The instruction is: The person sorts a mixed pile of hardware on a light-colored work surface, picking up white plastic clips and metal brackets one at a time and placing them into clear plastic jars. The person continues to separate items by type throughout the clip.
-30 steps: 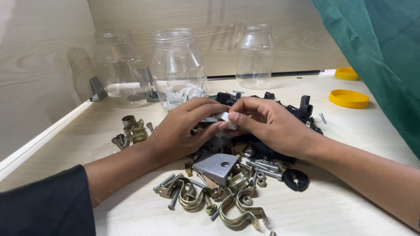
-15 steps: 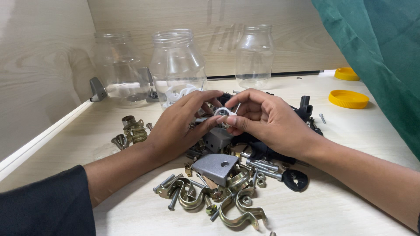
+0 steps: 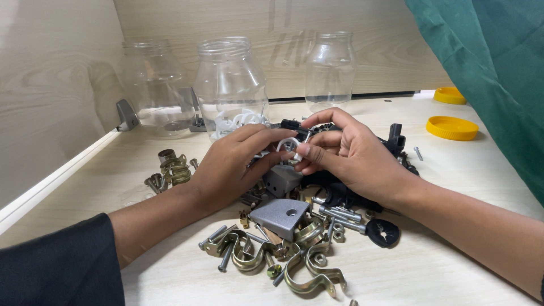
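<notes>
White plastic, a small clip point(image 3: 290, 145) sits pinched between the fingertips of both hands, just above the pile of metal hardware point(image 3: 283, 238). Left hand point(image 3: 235, 164) and right hand point(image 3: 345, 156) both close on it. Behind the pile stands a clear jar point(image 3: 231, 85) with white clips inside; to the pile's right lies a yellow lid point(image 3: 451, 127).

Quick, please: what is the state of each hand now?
Left hand: fingers pinch the white clip.
Right hand: fingers pinch the same white clip.
</notes>
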